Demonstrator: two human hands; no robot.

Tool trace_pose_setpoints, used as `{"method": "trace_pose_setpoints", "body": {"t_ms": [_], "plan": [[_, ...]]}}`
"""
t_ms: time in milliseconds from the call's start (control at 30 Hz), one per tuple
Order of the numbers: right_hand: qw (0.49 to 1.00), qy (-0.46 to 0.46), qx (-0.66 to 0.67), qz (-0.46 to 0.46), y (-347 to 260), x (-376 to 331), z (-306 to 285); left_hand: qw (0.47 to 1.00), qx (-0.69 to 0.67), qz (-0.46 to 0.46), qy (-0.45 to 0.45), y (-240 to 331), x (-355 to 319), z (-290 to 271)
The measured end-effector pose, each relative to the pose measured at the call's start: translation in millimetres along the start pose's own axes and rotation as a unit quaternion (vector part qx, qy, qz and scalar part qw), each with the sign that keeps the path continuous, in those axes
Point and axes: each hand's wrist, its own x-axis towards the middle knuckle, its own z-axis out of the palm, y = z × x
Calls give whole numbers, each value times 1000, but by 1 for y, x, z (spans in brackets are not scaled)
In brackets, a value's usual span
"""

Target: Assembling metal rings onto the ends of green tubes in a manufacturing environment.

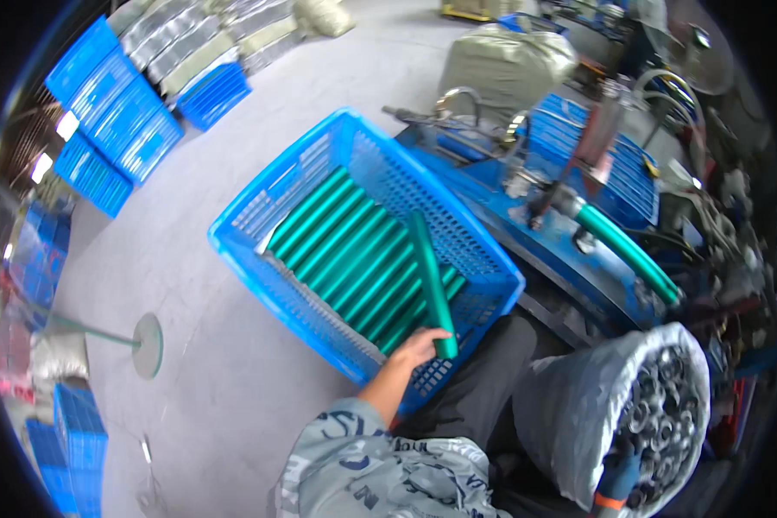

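Note:
My left hand point(419, 346) is closed round the lower end of a shiny green tube point(430, 285), which slants up over the blue crate. Several similar green tubes point(345, 250) lie side by side inside that blue plastic crate point(276, 302). My right hand point(619, 477), in a dark blue glove with an orange cuff, reaches among small grey ring-like metal parts point(665, 406). These parts fill a container lined with a whitish woven sack point(570, 406). The right fingers are hidden among the parts, so their grip does not show.
Right of the crate stands a blue machine bench point(527, 224), with another green tube point(628, 250) fitted at its metal head. Blue crates point(116, 104) are stacked at far left. A round-based stand point(148, 345) rests on the floor. Beyond the bench sits a large wrapped sack point(505, 69).

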Motion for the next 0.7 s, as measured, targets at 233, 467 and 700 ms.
{"method": "trace_pose_setpoints", "body": {"t_ms": [233, 467, 700], "plan": [[996, -22, 72, -48, -35, -8, -91, 956, 150, 247, 42, 143, -82, 145], [975, 186, 122, -13, 27, -37, -91, 590, 646, 481, -60, 121, -179, 357], [495, 149, 833, 200, -25, -27, -94, 486, 724, 432, -229, 41, -228, 439]]}}
